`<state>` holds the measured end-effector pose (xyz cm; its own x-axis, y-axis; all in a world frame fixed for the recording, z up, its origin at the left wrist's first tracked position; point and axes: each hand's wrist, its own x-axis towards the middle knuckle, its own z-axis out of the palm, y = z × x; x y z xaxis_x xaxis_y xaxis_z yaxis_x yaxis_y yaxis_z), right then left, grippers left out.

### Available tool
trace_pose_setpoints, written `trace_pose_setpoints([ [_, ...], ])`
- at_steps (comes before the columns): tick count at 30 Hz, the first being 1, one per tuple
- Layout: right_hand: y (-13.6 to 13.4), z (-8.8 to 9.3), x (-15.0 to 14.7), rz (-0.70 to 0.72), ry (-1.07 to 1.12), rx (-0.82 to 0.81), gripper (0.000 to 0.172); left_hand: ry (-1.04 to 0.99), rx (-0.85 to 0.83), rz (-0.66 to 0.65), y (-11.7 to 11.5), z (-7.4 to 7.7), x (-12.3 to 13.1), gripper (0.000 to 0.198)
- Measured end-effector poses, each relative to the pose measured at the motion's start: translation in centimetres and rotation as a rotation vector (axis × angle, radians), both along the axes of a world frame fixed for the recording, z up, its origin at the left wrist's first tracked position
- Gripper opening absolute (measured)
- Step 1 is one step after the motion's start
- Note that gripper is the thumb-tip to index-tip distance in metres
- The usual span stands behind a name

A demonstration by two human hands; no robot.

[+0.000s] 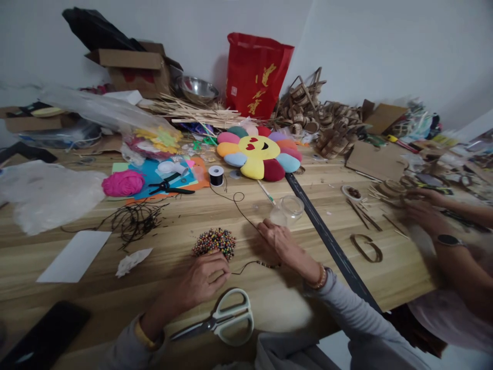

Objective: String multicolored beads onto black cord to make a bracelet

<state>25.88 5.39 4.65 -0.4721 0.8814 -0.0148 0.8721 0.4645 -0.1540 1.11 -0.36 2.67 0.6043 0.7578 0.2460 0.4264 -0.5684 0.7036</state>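
Head view: on the wooden table (162,288), the left hand (206,275) bends over the near edge of a pile of beads (215,241), thumb and forefinger brought narrowly together on a black cord (245,216). Whether a bead sits in that pinch too, I cannot tell. The right hand (279,241) lies palm down, fingers bent to the table where the cord comes in from the spool (216,176); how tightly it grips is hidden.

The cord runs from the spool through a small loop to the right fingers, and a separate stretch shows between the hands, carrying a short row of beads (265,264). That stretch lies mostly crosswise, left to right — its left end at the left fingertips, its beaded part just below the right hand. Holding it so probably keeps the cord steady and its end near the pile, while the spool, set well beyond the hands, leaves slack between.

Scissors (233,318) rest near the person, blades pointing left and slightly back toward the body, handles to the right, perhaps for easy reach. A glass jar (291,208) stands beyond the right hand — off the cord's path. At far right, a co-worker's hands (421,210) are near curved strips (366,248).
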Motion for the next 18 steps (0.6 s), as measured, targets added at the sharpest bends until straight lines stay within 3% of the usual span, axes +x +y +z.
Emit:
trace_pose_setpoints([
  [3, 0.7, -1.4, 0.1, -0.025, -0.117, 0.049, 0.012, -0.081, -0.061, 0.014, -0.4, 0.8, -0.6, 0.017],
  [8, 1.0, -3.1, 0.3, 0.046, -0.041, 0.107, 0.012, -0.357, -0.34, 0.039, -0.5, 1.4, -1.2, 0.017],
  [11, 1.7, -2.7, 0.2, 0.033, 0.1, -0.039, 0.012, -0.588, -0.559, 0.033, -0.3, 1.0, -0.9, 0.025],
  [13, 2.2, -2.5, 0.1, 0.009, 0.253, -0.186, 0.009, -0.698, -0.657, 0.111, -0.2, 0.7, -0.3, 0.028],
  [16, 2.8, -2.7, 0.0, -0.03, 0.578, -0.405, 0.007, -0.681, -0.716, 0.296, 0.1, 0.5, 1.2, 0.026],
  [18, 2.9, -3.3, -0.1, -0.068, 0.797, -0.529, 0.01, -0.63, -0.757, 0.349, 0.6, 0.5, 2.4, 0.023],
])
